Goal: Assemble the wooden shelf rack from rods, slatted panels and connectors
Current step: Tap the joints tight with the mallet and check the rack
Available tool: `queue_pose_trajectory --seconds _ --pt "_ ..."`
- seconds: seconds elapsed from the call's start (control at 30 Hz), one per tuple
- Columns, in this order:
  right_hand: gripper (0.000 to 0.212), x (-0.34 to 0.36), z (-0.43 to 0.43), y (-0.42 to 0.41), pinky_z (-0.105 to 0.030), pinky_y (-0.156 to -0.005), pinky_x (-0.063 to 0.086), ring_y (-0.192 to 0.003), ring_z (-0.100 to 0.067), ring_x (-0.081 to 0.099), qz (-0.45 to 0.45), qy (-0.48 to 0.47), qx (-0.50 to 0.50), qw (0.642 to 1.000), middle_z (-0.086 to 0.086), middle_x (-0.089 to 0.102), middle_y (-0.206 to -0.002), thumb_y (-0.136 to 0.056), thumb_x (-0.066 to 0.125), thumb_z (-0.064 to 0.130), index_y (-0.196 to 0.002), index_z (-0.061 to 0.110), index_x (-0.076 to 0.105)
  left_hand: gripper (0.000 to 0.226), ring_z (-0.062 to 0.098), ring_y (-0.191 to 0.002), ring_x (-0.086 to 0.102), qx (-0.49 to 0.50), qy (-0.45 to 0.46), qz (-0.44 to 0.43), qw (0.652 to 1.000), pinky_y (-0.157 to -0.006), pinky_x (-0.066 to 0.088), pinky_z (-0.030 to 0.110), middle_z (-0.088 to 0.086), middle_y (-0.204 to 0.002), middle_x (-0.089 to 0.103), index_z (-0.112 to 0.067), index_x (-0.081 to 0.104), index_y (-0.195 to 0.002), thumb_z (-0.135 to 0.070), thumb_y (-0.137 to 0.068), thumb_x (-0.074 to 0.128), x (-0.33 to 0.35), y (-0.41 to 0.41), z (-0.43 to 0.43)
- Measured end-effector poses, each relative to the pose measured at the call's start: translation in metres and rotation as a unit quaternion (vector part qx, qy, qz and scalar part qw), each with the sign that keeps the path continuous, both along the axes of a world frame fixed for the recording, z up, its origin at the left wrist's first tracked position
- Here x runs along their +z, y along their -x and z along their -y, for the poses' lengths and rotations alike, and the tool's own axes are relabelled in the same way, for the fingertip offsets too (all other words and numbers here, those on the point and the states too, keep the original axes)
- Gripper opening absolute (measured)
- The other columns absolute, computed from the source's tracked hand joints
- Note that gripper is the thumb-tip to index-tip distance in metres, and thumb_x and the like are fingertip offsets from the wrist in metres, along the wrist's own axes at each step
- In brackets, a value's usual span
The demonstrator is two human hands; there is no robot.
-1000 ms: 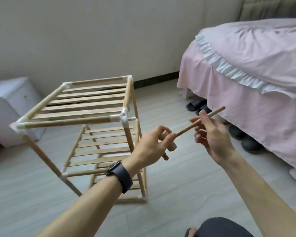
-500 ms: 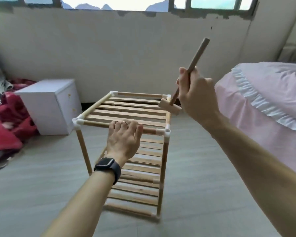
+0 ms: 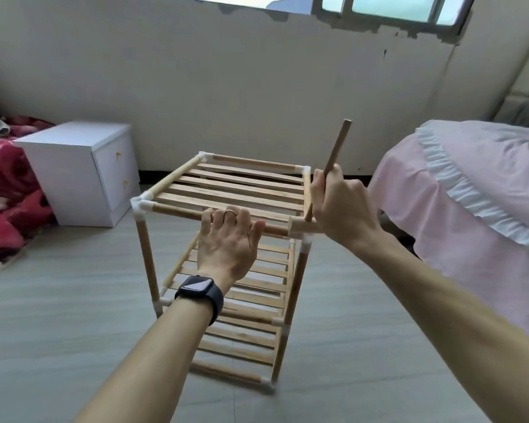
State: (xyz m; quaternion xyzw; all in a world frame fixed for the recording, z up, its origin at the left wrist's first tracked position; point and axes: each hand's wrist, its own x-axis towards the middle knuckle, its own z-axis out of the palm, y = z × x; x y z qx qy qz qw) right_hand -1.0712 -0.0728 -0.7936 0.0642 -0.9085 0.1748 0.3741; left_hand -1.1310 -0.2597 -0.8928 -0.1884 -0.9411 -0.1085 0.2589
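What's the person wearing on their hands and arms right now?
No sleeves or gloves in view. The left hand has a thin ring on one finger, and a dark smartwatch with a rectangular black face sits at its wrist. The right hand shows no jewellery.

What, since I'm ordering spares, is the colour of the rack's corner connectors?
White plastic corner connectors; head view.
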Motion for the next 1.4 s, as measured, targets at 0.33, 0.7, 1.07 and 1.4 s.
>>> queue_pose_trajectory --seconds 0.33,0.7,1.07,1.4 --pt "0.020 -0.018 -0.011 -0.005 -0.041 -0.050 0.053 -0.047 -0.018 0.063 -0.008 0.086 0.011 0.996 -0.002 0.062 -0.059 -0.111 0.038 0.026 -0.100 0.015 0.051 0.056 0.022 -0.099 0.045 -0.008 0.038 0.004 0.999 -0.099 0.029 0.042 -0.001 -0.110 0.053 -0.023 0.045 -0.111 -0.057 -0.102 0.001 0.003 0.005 0.007" --pt "0.041 -0.037 -0.042 -0.045 -0.035 -0.056 0.058 -0.064 -0.029 0.070 0.126 0.503 0.213 0.828 -0.011 0.075 -0.095 -0.089 0.034 0.024 -0.109 0.009 0.065 0.029 0.019 -0.109 0.044 -0.058 -0.032 0.122 0.990 -0.084 0.018 0.037 -0.006 -0.116 0.058 -0.034 0.052 -0.115 -0.045 -0.107 0.026 0.021 -0.022 -0.070" --pt "0.017 -0.050 -0.014 -0.048 -0.023 -0.045 0.048 -0.046 -0.011 0.055 0.176 0.301 0.188 0.918 -0.002 0.072 -0.091 -0.106 0.050 0.020 -0.122 0.025 0.044 0.061 0.023 -0.122 0.043 -0.025 -0.266 -0.157 0.951 -0.092 0.033 0.027 0.012 -0.143 0.041 -0.012 0.045 -0.137 -0.028 -0.082 0.067 0.011 -0.049 0.045" --pt "0.024 -0.029 0.062 -0.028 -0.023 -0.043 0.035 -0.048 -0.009 0.050 0.214 0.017 0.229 0.949 0.002 0.060 -0.063 -0.105 0.048 0.031 -0.118 0.022 0.066 0.031 0.019 -0.073 0.068 -0.025 -0.349 0.180 0.919 -0.064 0.059 0.054 -0.006 -0.087 0.067 -0.034 0.045 -0.106 -0.054 -0.107 0.022 -0.042 -0.056 0.107"
